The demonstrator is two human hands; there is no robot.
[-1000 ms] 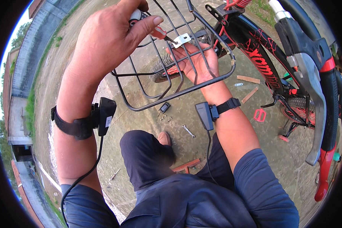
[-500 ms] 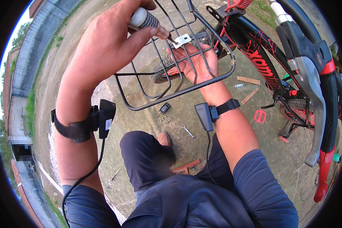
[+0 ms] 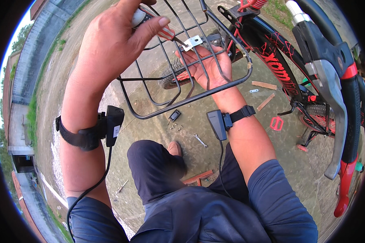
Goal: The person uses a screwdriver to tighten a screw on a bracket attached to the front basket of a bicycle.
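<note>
My left hand [image 3: 113,44] is closed around a screwdriver [image 3: 166,33] with a red and clear striped handle. Its tip meets a fastener at the left end of a small white metal bracket [image 3: 193,42]. This bracket lies against the wires of a black wire basket [image 3: 178,106]. From beneath the basket, my right hand [image 3: 211,69] reaches up, palm upward, with its fingers curled to the underside of the bracket. The bracket and wires partly hide those fingertips.
A black and red bicycle [image 3: 275,69] stands at the right, its brake lever [image 3: 332,109] close by. On the ground lie a wrench [image 3: 200,140], a red pedal [image 3: 276,123], a small black part [image 3: 174,116], several small fasteners and wooden strips [image 3: 266,101].
The screwdriver handle has turned in my left hand, and its striped part now shows. My left thumb has shifted up along it. The basket has tilted slightly; my right hand stays beneath.
</note>
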